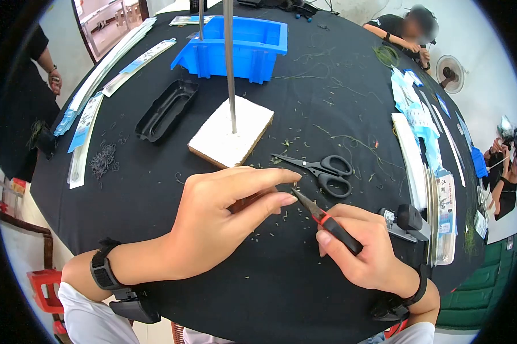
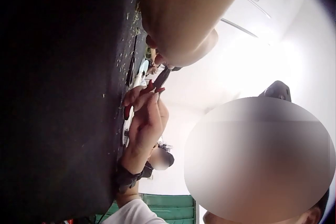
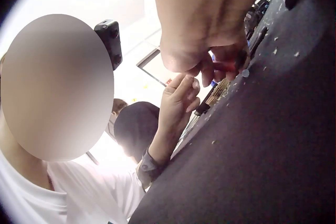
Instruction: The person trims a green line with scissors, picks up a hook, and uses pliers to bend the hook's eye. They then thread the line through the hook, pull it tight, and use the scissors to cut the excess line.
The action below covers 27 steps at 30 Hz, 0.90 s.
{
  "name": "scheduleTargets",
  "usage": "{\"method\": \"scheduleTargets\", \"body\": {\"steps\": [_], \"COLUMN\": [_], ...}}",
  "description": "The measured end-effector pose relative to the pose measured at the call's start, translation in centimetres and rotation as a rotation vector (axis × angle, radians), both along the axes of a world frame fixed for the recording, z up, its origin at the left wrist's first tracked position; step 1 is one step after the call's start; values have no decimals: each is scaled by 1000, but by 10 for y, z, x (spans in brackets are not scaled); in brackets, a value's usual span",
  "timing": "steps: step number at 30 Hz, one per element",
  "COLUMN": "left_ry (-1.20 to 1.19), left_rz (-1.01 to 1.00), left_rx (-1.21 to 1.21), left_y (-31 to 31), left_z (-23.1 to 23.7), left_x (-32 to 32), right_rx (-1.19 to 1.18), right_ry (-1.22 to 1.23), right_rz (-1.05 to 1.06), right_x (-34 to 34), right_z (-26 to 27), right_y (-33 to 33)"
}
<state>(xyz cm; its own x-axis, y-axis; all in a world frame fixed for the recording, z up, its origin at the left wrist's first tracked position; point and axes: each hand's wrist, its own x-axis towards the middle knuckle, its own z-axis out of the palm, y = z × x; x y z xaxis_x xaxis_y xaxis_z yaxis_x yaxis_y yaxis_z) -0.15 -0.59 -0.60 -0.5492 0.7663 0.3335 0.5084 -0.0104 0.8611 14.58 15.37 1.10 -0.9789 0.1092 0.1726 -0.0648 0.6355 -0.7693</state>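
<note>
Red-and-black pliers [image 1: 333, 225] are gripped in my right hand [image 1: 364, 246], their narrow tip pointing up and left. That tip is at the fingertips of my left hand [image 1: 212, 223], whose thumb and index finger lie close together. Something tiny shows between those fingertips, too small to identify or to tell if it is pinched. The left wrist view shows the right hand [image 2: 147, 116] around the pliers [image 2: 161, 78]. In the right wrist view the left hand [image 3: 180, 98] has bent fingers, near the right hand [image 3: 205, 50].
Black scissors [image 1: 321, 169] lie just beyond the hands. Behind are a white foam block [image 1: 218, 135] with a metal rod [image 1: 230, 69], a black tray [image 1: 166, 110] and a blue bin [image 1: 241, 51]. Small dark rings [image 1: 103, 160] lie left; a stapler [image 1: 404, 223] and packets [image 1: 445, 212] right.
</note>
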Motion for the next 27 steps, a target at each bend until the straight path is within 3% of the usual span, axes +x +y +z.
{"method": "scheduleTargets", "body": {"steps": [12, 21, 27], "left_ry": [-403, -563, -555], "left_rz": [-110, -151, -168], "left_rx": [-22, -32, -56], "left_y": [-1, 3, 3], "left_z": [6, 6, 8], "left_x": [1, 2, 2], "right_rx": [-84, -151, -63], "right_ry": [42, 5, -91], "right_rz": [60, 92, 73], "right_x": [-2, -2, 2], "right_z": [-5, -4, 7], "right_y": [3, 5, 4]}}
